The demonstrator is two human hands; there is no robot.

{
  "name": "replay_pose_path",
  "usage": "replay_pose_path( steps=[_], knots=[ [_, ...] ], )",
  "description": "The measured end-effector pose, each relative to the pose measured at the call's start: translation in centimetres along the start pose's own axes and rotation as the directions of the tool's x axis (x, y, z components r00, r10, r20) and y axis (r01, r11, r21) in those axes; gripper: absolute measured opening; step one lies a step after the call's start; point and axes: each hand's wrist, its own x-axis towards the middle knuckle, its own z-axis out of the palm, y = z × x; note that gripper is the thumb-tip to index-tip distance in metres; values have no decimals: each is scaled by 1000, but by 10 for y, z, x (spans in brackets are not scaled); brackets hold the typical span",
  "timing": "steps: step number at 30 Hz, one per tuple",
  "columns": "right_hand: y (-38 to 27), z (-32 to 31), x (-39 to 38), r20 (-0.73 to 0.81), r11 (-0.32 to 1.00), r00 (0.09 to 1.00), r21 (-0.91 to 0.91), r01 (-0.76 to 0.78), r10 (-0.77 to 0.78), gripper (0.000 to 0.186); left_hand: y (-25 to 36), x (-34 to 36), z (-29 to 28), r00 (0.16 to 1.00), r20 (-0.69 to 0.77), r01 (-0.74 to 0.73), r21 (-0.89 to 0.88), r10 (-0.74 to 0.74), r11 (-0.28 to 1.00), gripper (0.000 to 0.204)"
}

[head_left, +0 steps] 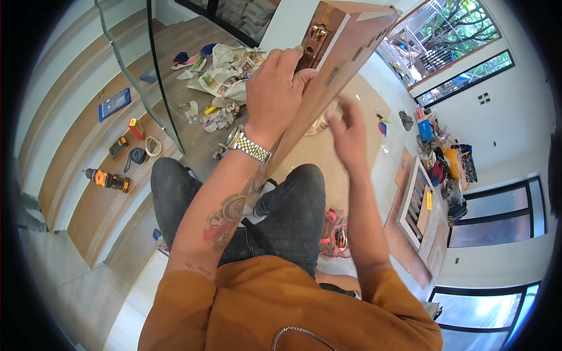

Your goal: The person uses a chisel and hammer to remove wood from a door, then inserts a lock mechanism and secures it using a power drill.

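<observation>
My left hand (275, 93), with a watch at the wrist, grips the edge of a tall wooden door panel (352, 44) standing upright and angled between my legs. A brass-coloured fitting (318, 35) sits in a cutout in its top edge, just beyond my fingers. Right of the panel, slightly blurred, my right hand (348, 131) has loosely curved, parted fingers, with nothing visible in them. Brown sheeting (333, 169) lies on the floor beneath.
At left, curved steps behind glass (150, 58) hold an orange drill (107, 179), a battery (119, 147) and a tape measure (136, 157). Crumpled paper (225, 76) lies ahead. At right are a white frame (408, 210), piled belongings (452, 164) and windows. A pink bag (333, 231) sits beside my leg.
</observation>
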Motion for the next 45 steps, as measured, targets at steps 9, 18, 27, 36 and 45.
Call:
replay_pose_path(
  steps=[9,18,27,36,45],
  knots=[
    [-191,-32,119,467,460,722,-561,688,-511,83,-10,-2,-2,997,-24,-68,0,68,998,38],
    [-196,-26,131,594,558,714,-473,682,-370,50,-35,-29,10,977,-9,195,-383,-215,903,31],
    [-185,-23,137,571,622,713,-398,674,-407,48,-52,-29,21,991,-31,106,-429,-132,897,17],
    [-202,-19,125,582,563,710,-457,689,-396,54,-61,-18,14,986,-36,-165,-241,162,956,14],
    [-204,-3,112,428,494,849,-691,528,-308,61,-58,-27,23,993,-115,-66,-231,40,971,17]
  ],
)
